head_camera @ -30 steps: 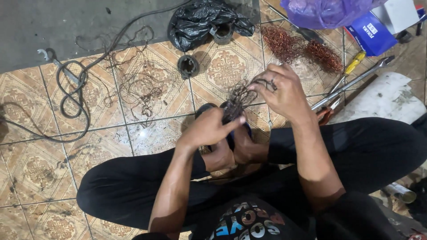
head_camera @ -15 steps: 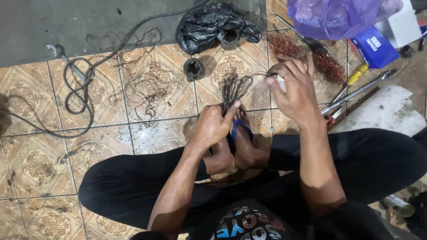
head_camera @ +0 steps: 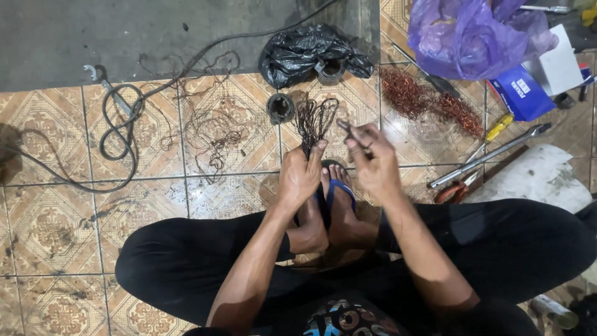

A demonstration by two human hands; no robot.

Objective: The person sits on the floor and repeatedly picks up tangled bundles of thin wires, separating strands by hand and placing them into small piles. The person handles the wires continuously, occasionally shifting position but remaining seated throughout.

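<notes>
Left hand [head_camera: 300,176] grips the base of a dark wire bundle [head_camera: 314,121] just above the crossed feet, fist closed, strands fanning upward. Right hand [head_camera: 371,163], just beside it, pinches a few strands between fingertips, wrist bent inward. Bare tile lies open to the left; farther off sit a small metal ring [head_camera: 280,107], a black plastic bag [head_camera: 311,51] and copper wire scraps [head_camera: 429,99].

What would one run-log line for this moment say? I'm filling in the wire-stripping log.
left hand: grips dark wire bundle at base | right hand: pinches strands pulled from bundle | nearby: copper wire pile, black bag
</notes>
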